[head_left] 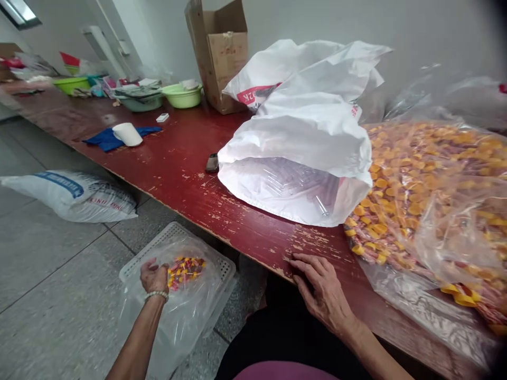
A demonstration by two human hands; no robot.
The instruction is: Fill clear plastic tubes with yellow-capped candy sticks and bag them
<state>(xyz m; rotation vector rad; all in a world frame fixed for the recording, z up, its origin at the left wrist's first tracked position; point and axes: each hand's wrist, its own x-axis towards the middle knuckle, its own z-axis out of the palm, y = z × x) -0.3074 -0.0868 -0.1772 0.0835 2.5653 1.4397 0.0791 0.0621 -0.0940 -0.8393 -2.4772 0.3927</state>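
My left hand (153, 277), with a beaded bracelet at the wrist, is over a clear plastic bag lining a white basket (174, 230). Its fingers are curled closed, and what they hold, if anything, is hidden. Right beside them lies a small heap of yellow-capped pink and red pieces (186, 272) in the bag. My right hand (322, 287) rests on the front edge of the red table (253, 232), fingers stretched out, holding nothing. Beyond it, a white sack (301, 137) lies with its mouth facing me, showing clear plastic tubes (289, 182) inside.
At right, a large clear bag (415, 179) bulges with yellow-capped pieces. A dark phone (212, 163), a white cup (127, 134) on blue cloth, green basins (182, 96) and a cardboard box (227, 68) stand farther along. A filled sack (75, 195) lies on the floor.
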